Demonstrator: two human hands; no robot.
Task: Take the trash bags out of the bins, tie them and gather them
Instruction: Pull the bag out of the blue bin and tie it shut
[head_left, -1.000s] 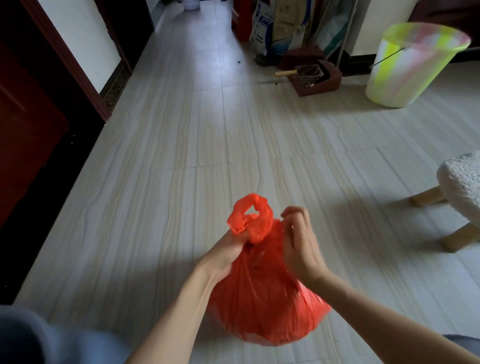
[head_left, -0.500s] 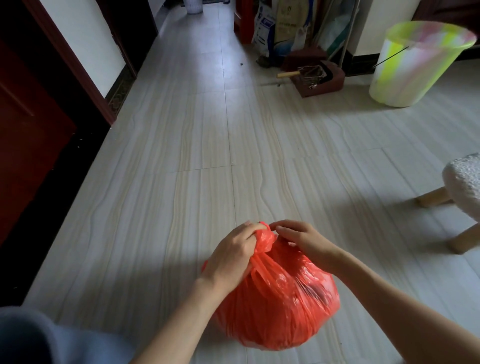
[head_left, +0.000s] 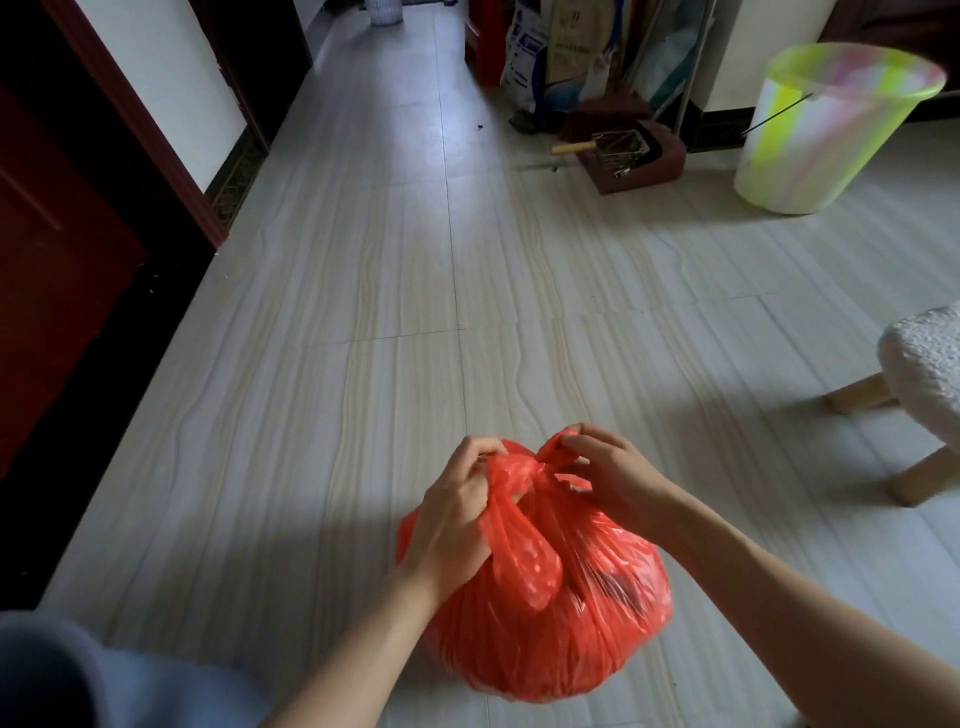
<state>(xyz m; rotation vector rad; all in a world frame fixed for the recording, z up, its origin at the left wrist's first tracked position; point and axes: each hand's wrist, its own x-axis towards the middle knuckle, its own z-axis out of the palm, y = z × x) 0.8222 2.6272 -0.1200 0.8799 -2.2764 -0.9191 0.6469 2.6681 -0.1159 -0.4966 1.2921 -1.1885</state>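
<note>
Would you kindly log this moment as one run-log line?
step: tying | object: red plastic trash bag on floor | left hand: grips bag ear | right hand: grips other ear | knot: forming

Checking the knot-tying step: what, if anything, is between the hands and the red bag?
Nothing visible. The left hand and the right hand both grip the twisted top of the red trash bag directly, fingers curled round the plastic on either side of the knot, with the bag resting on the tiled floor.

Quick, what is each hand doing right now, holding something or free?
Left hand: fingers curled, gripping one twisted end of the red trash bag.
Right hand: pinching the bag's other end at the knot.
</note>
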